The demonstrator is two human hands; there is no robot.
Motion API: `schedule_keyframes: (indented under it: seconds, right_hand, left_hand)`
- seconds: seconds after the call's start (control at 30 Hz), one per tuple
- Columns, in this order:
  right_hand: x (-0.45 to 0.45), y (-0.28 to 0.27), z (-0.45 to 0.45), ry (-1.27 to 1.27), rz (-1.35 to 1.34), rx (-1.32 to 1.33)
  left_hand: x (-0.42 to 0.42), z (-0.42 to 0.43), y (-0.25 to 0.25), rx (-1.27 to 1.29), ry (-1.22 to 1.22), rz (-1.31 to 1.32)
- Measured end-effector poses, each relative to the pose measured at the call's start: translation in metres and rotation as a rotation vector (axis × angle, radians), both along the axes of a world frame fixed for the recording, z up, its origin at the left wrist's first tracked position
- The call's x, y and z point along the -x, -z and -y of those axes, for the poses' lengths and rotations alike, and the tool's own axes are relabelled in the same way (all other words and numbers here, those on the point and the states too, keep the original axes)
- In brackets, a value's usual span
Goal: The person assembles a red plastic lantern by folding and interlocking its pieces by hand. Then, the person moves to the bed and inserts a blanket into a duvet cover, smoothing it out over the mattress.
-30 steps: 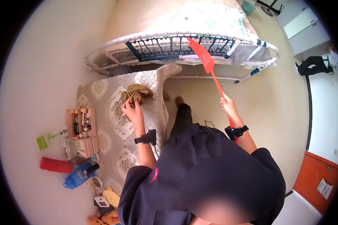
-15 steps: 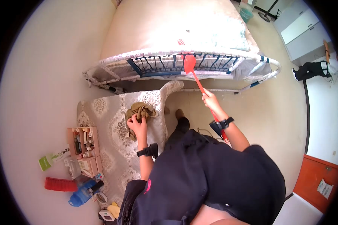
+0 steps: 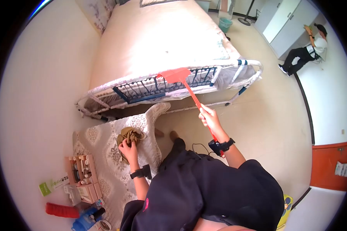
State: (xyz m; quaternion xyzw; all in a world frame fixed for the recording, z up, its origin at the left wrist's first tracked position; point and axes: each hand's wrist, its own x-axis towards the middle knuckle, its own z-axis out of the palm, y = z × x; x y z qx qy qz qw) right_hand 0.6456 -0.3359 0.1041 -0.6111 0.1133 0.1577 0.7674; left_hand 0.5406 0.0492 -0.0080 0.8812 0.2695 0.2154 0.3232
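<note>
My right hand [image 3: 209,117] grips the long handle of a red fly swatter [image 3: 175,76]. Its flat head is raised in front of the bed's footboard rail [image 3: 142,81]; whether it touches the rail I cannot tell. On the patterned tablecloth [image 3: 100,135], my left hand [image 3: 128,149] has its fingers closed on a crumpled brown cloth [image 3: 130,134]. Each wrist wears a black band.
A pink organizer [image 3: 81,173] with small bottles, a red brush [image 3: 61,210] and a blue bottle [image 3: 85,221] line the table's wall side. The bed [image 3: 142,42] stands ahead. Another person [image 3: 314,48] is by the cabinets [image 3: 285,27]; a green bin [image 3: 225,24] stands farther back.
The view has shifted, bringing the other person further into sight. The swatter's head has turned to show its broad face and swung left. My left hand stays on the brown cloth.
</note>
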Motion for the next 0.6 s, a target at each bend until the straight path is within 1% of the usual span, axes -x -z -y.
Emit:
schedule_keyframes:
  seconds: [0.07, 0.1, 0.17, 0.2, 0.23, 0.3, 0.33, 0.37, 0.43, 0.47, 0.53, 0.6]
  right_hand:
    - [0.017, -0.010, 0.013, 0.005, 0.032, -0.023]
    - [0.024, -0.019, 0.018, 0.060, 0.100, -0.021]
    - [0.034, -0.041, 0.028, 0.190, 0.263, 0.032]
    - [0.037, -0.061, 0.032, 0.252, 0.343, 0.060]
    - [0.040, -0.077, 0.036, 0.315, 0.418, 0.090]
    - [0.039, -0.087, 0.042, 0.470, 0.487, -0.034]
    - [0.039, -0.083, 0.039, 0.460, 0.430, -0.154]
    - [0.032, -0.056, 0.035, 0.475, 0.321, -0.103]
    - [0.024, 0.001, 0.043, 0.225, -0.078, -0.128]
    - [0.025, 0.010, 0.045, 0.230, -0.081, -0.129]
    - [0.010, 0.013, 0.054, 0.211, -0.062, 0.099]
    - [0.004, 0.002, 0.053, 0.189, -0.048, 0.082]
  left_hand:
    - [0.004, -0.004, -0.005, 0.067, 0.003, -0.029]
    - [0.004, -0.001, -0.016, 0.063, 0.004, -0.024]
    - [0.006, 0.003, -0.035, 0.196, -0.037, -0.006]
    - [0.008, -0.002, -0.032, 0.118, -0.061, -0.031]
    - [0.013, -0.001, -0.037, 0.114, -0.063, -0.038]
    - [0.011, 0.002, -0.051, 0.223, -0.115, 0.080]
    - [0.013, -0.002, -0.050, 0.210, -0.119, 0.089]
    - [0.013, -0.002, -0.050, 0.209, -0.118, 0.094]
    - [0.017, -0.003, -0.054, 0.080, -0.236, 0.119]
    - [0.021, -0.007, -0.055, 0.093, -0.229, 0.095]
    - [0.024, -0.015, -0.047, 0.075, -0.250, 0.106]
    - [0.031, -0.020, -0.045, 0.021, -0.277, 0.065]
